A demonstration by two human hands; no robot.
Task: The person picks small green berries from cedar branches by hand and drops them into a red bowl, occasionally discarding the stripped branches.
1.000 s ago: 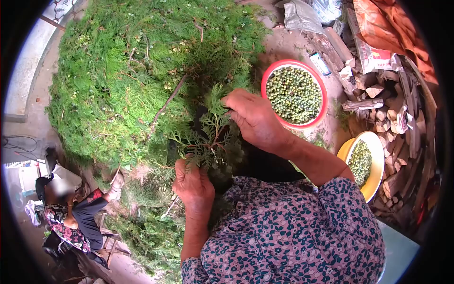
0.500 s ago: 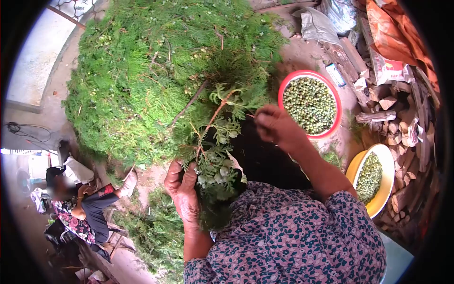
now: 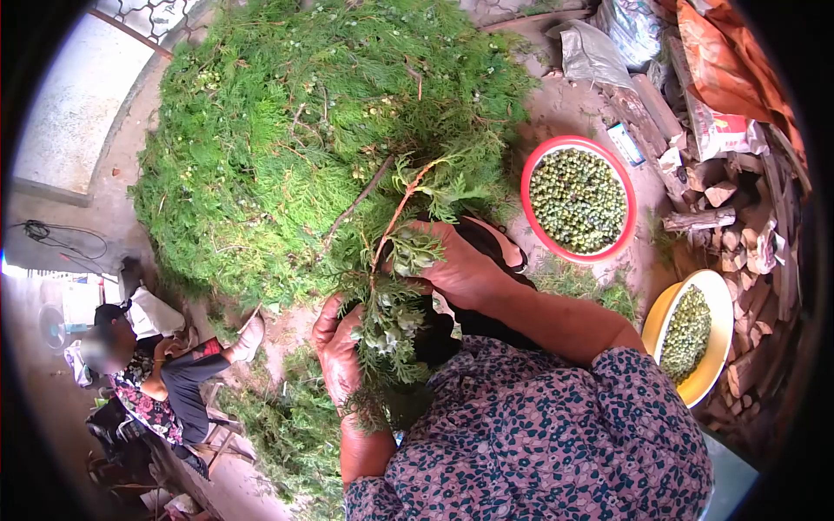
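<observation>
My left hand (image 3: 340,343) is closed around the lower part of a conifer branch (image 3: 385,234). This branch has a bare brown stem, flat green sprays and pale green cones (image 3: 401,321). From the right, my right hand (image 3: 453,267) reaches in with bent fingers closed at a side sprig of the same branch. Leaves partly cover those fingertips. Beyond both hands lies a large heap of cut green conifer branches (image 3: 261,174).
To the right stand a red-rimmed basin (image 3: 527,195) and a yellow basin (image 3: 719,347), both holding small green cones. Split firewood (image 3: 738,260) is stacked at the far right. A seated person (image 3: 165,373) is at the left, near more cut greenery (image 3: 291,425).
My right hand has moved left from beside the branch to its sprigs. The left hand keeps its hold. The whole view has shifted slightly.
</observation>
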